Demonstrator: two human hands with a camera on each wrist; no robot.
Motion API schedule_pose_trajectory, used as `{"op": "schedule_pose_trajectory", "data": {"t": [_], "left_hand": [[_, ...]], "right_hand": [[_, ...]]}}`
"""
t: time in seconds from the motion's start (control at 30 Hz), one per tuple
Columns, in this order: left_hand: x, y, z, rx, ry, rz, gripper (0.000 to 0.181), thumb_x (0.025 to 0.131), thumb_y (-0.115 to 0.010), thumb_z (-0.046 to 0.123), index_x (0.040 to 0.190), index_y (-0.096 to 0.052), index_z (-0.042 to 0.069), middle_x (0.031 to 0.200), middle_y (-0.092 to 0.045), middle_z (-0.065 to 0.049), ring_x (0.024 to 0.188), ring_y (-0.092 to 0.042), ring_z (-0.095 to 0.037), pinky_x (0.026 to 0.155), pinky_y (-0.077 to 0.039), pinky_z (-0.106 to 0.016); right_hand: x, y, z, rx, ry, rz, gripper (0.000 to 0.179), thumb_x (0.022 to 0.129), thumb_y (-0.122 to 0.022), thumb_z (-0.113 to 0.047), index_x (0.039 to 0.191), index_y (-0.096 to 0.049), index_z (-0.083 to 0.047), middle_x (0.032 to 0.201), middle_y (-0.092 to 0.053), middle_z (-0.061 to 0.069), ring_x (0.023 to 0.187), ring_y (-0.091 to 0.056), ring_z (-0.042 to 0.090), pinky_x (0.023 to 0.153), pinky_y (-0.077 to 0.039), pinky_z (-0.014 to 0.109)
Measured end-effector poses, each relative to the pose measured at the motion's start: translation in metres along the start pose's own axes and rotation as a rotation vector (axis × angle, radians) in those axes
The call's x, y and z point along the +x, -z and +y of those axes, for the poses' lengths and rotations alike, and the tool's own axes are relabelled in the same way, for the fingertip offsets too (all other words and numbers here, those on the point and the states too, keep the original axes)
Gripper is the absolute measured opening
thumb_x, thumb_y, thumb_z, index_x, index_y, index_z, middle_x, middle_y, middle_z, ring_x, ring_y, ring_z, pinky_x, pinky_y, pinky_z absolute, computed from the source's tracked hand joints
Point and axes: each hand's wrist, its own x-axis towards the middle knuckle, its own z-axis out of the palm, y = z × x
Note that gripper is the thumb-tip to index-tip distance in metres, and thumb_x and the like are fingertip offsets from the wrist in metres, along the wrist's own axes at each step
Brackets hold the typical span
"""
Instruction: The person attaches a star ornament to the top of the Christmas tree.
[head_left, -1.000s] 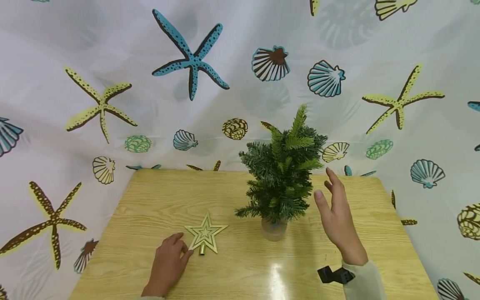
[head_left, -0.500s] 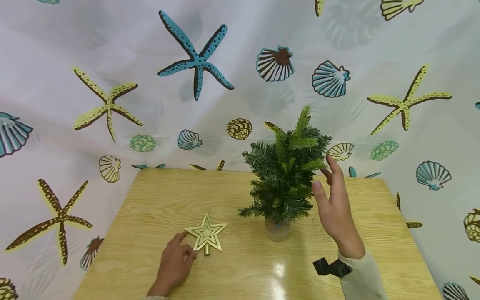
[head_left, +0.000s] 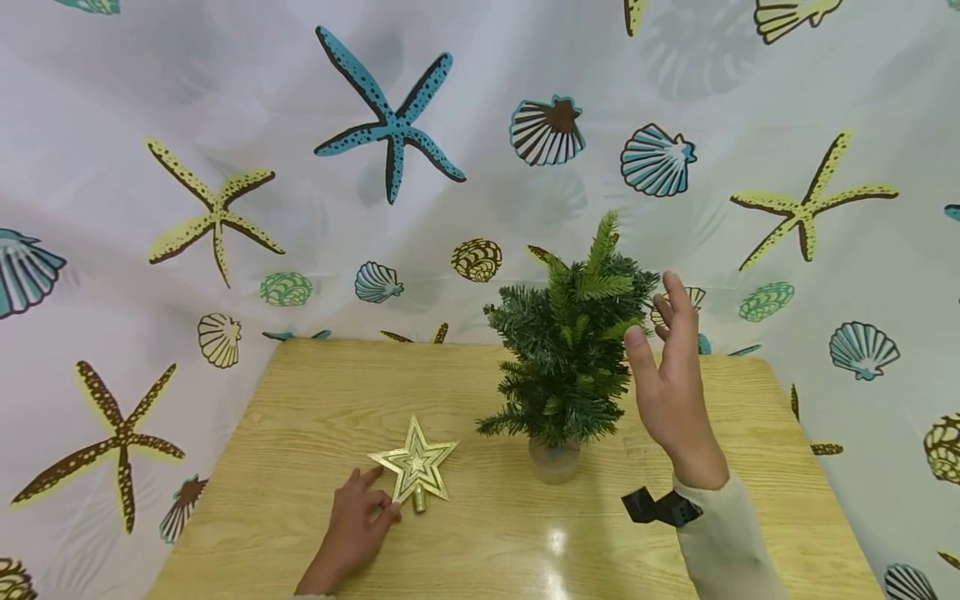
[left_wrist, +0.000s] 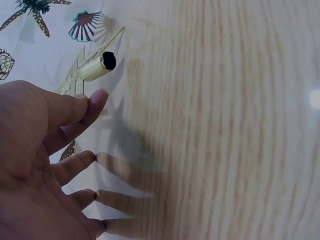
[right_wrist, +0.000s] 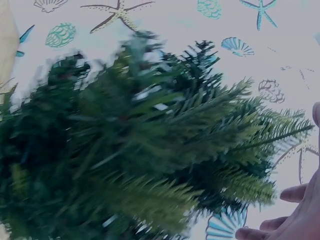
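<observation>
My left hand (head_left: 357, 518) pinches the lower left point of a gold star tree topper (head_left: 417, 461) between thumb and index finger. In the left wrist view, the hollow socket of the topper (left_wrist: 95, 67) faces toward the camera. The other fingers rest with their tips at the tabletop. A small artificial Christmas tree (head_left: 564, 358) stands upright on a round pale base (head_left: 553, 463). Beside its upper right branches is my right hand (head_left: 673, 392), fingers extended and holding nothing. The right wrist view is mostly filled by the tree's branches (right_wrist: 150, 135).
Both hands work over a light wood-grain table (head_left: 480, 542). A white curtain (head_left: 480, 50) printed with starfish and shells hangs behind it and along both sides. A black strap-on device (head_left: 662, 507) sits on my right wrist.
My left thumb and index finger have taken hold of the star topper, which has tipped up slightly. My right hand has risen along the tree's right side.
</observation>
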Motion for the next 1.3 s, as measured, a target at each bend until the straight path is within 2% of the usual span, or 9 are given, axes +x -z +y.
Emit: {"op": "schedule_pose_trajectory", "data": {"t": [0.2,0.4,0.63,0.9,1.0,1.07,1.13,1.2,1.3], "left_hand": [[-0.003,-0.002,0.000,0.002,0.018,-0.031,0.023,0.096,-0.074,0.018,0.074,-0.070,0.021,0.152,-0.045,-0.032,0.144,-0.018,-0.066,0.104,-0.006,-0.087],[-0.004,-0.009,-0.003,-0.053,0.015,0.027,0.014,0.098,-0.074,0.020,0.084,-0.078,0.022,0.149,-0.047,-0.033,0.143,-0.019,-0.067,0.103,-0.006,-0.088],[-0.002,-0.008,0.000,-0.108,0.022,0.059,0.015,0.100,-0.071,0.019,0.086,-0.076,0.021,0.146,-0.052,-0.030,0.144,-0.022,-0.065,0.103,-0.002,-0.088],[-0.001,-0.009,0.010,-0.238,0.013,0.149,0.016,0.102,-0.068,0.018,0.092,-0.078,0.012,0.142,-0.057,-0.028,0.141,-0.037,-0.057,0.103,0.000,-0.088],[0.000,-0.010,0.016,-0.271,0.026,0.192,0.014,0.102,-0.068,0.017,0.096,-0.078,0.010,0.129,-0.067,-0.020,0.132,-0.053,-0.048,0.110,-0.011,-0.082],[0.001,-0.010,0.019,-0.283,0.036,0.213,0.014,0.103,-0.067,0.017,0.099,-0.078,0.009,0.118,-0.073,-0.011,0.121,-0.064,-0.039,0.112,-0.028,-0.071],[0.004,-0.009,0.024,-0.281,0.053,0.227,0.015,0.103,-0.067,0.018,0.101,-0.079,0.008,0.107,-0.076,-0.003,0.110,-0.070,-0.028,0.105,-0.047,-0.057],[0.007,-0.007,0.028,-0.317,0.065,0.219,0.019,0.104,-0.065,0.020,0.103,-0.078,0.006,0.102,-0.077,-0.002,0.101,-0.072,-0.022,0.092,-0.057,-0.041],[0.011,-0.003,0.035,-0.428,0.067,0.190,0.022,0.106,-0.062,0.018,0.105,-0.076,0.000,0.102,-0.076,-0.011,0.096,-0.073,-0.023,0.087,-0.058,-0.033]], "right_hand": [[0.017,-0.009,-0.010,-0.004,0.038,0.005,0.063,0.111,-0.046,-0.038,0.165,-0.022,-0.018,0.171,-0.003,-0.003,0.156,-0.010,0.019,0.122,-0.014,0.057],[0.021,-0.016,-0.015,-0.032,0.058,0.033,0.060,0.110,-0.049,-0.033,0.164,-0.028,-0.016,0.171,-0.005,0.001,0.157,-0.003,0.016,0.123,-0.009,0.059],[0.034,-0.020,-0.021,-0.073,0.102,0.044,0.058,0.106,-0.056,-0.013,0.159,-0.035,-0.006,0.170,-0.013,0.011,0.157,-0.010,0.024,0.123,-0.013,0.058],[0.043,-0.019,-0.021,-0.101,0.140,0.054,0.049,0.105,-0.058,-0.014,0.152,-0.048,-0.004,0.164,-0.032,0.011,0.153,-0.026,0.024,0.120,-0.023,0.057],[0.047,-0.018,-0.024,-0.115,0.144,0.064,0.046,0.105,-0.061,-0.015,0.148,-0.053,-0.002,0.157,-0.044,0.013,0.148,-0.037,0.026,0.119,-0.027,0.053],[0.050,-0.019,-0.025,-0.116,0.136,0.065,0.045,0.104,-0.064,-0.016,0.146,-0.054,0.000,0.151,-0.051,0.015,0.144,-0.043,0.027,0.118,-0.030,0.052],[0.053,-0.019,-0.026,-0.120,0.122,0.066,0.046,0.103,-0.066,-0.016,0.145,-0.056,0.000,0.147,-0.055,0.016,0.141,-0.046,0.028,0.117,-0.032,0.051],[0.055,-0.020,-0.025,-0.116,0.113,0.069,0.045,0.102,-0.068,-0.016,0.143,-0.058,0.001,0.144,-0.057,0.017,0.139,-0.048,0.029,0.115,-0.036,0.052],[0.056,-0.021,-0.024,-0.120,0.137,0.080,0.038,0.101,-0.070,-0.013,0.134,-0.064,0.004,0.136,-0.062,0.019,0.132,-0.052,0.032,0.111,-0.039,0.053]]}}
